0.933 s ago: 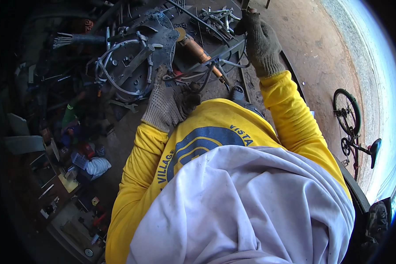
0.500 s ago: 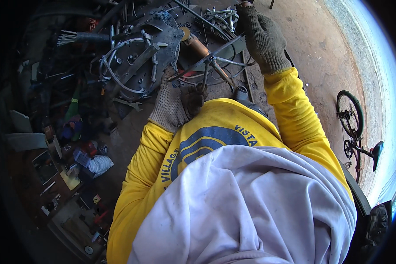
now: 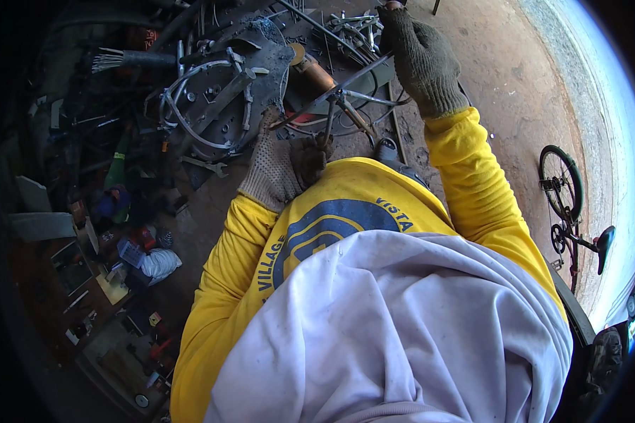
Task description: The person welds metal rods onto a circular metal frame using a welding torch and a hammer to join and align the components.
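Left hand (image 3: 283, 168), gloved, curled shut around the thin metal rods (image 3: 329, 120) where they meet, low over the dirt floor (image 3: 501, 77). Right hand (image 3: 422, 60), also gloved, closed over the far end of a long rod (image 3: 346, 81) near the top edge. Round metal plate (image 3: 219, 106) with hoses just left of the rods. Bicycle (image 3: 568, 204) lying well off to the right

single head view, steeply downward, close over cluttered workbench (image 3: 212, 120)

blocked: scrap metal pile (image 3: 226, 99) | free: dirt floor (image 3: 501, 77) right
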Action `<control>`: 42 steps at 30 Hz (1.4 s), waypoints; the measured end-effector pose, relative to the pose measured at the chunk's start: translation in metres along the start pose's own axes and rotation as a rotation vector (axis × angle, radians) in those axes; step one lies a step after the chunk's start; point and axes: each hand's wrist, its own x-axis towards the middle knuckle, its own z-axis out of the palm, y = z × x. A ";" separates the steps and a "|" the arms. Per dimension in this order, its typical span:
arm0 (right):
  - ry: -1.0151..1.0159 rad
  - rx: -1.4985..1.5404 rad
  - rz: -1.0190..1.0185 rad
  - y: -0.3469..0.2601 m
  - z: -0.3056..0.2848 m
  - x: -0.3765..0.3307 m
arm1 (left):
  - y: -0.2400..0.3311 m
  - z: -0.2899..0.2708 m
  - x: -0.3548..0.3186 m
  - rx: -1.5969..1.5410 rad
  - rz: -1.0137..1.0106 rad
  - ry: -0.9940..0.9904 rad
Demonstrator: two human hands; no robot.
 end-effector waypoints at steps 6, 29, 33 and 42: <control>0.014 -0.014 -0.023 -0.001 -0.002 -0.001 | 0.002 -0.007 0.004 -0.100 -0.043 -0.189; 0.042 0.012 -0.017 -0.002 -0.003 -0.002 | -0.004 -0.015 0.013 0.021 0.017 -0.107; 0.025 0.103 0.019 -0.001 -0.008 -0.005 | 0.002 0.005 0.000 0.049 -0.028 -0.037; 0.128 0.658 -0.063 0.042 0.007 -0.004 | 0.031 0.010 -0.012 0.214 0.472 -0.311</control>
